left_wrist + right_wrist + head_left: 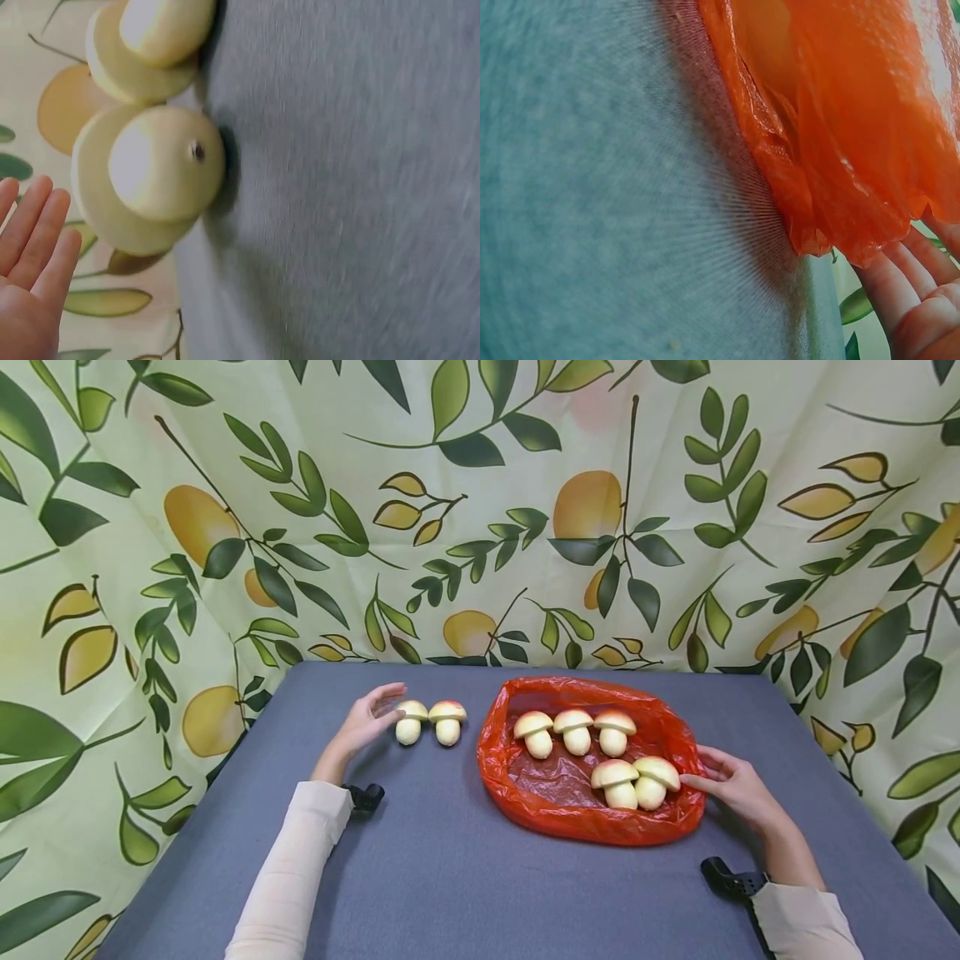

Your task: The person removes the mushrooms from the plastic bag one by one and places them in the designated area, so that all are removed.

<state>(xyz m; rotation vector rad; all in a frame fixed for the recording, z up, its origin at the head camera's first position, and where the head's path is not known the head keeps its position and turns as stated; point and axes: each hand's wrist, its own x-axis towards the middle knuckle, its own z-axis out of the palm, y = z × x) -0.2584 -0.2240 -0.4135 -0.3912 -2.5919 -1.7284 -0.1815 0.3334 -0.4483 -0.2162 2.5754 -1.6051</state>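
Observation:
Two toy mushrooms with pale stems and reddish-yellow caps stand side by side at the left: a left mushroom (409, 723) and a right mushroom (447, 723). My left hand (369, 718) is beside the left one, its fingers extended and nothing in its grasp; in the left wrist view a gap shows between the fingers (37, 232) and the mushroom (169, 165). On the right, an open red plastic bag (570, 828) contains several similar mushrooms (576, 732). My right hand (738, 785) holds the bag's right rim, thumb over the edge and fingers outside.
A grey cloth (450, 893) covers the table. Behind and to the sides hangs a curtain (480, 502) printed with leaves and fruit. Each wrist wears a black strapped device, such as the one on the left wrist (366, 797).

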